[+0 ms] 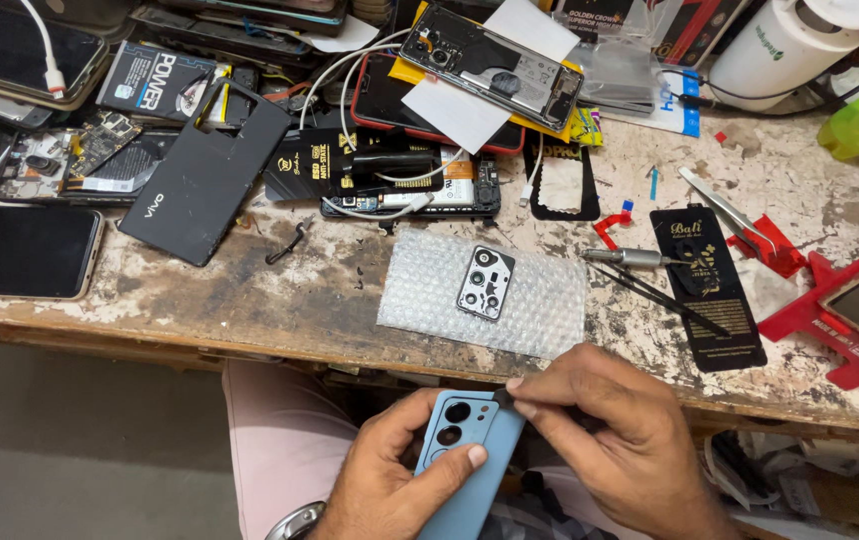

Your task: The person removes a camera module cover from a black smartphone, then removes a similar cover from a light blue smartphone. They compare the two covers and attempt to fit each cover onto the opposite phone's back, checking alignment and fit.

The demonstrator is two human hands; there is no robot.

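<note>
The blue phone back cover (470, 450) sits below the near edge of the workbench (280, 300), over the person's lap, camera holes toward the bench. Its long axis runs from about one o'clock at the camera end down to seven o'clock.

The left hand (395, 480) cradles it from the seven o'clock side, thumb laid across the face just under the lower lens hole, the other fingers curled behind, so the hand is clamped on the cover.

The right hand (615, 440) comes in from four o'clock. Its thumb and forefinger are pressed together at the cover's top right corner, beside the camera cutout, pinching something small and dark that I cannot make out. This hand is the nearer one to that corner, and the corner lies at about ten o'clock from its knuckles.

Up on the bench at twelve o'clock from the cover, a separate camera lens frame (486, 283) rests on a sheet of bubble wrap (540, 300), well apart from both hands.
</note>
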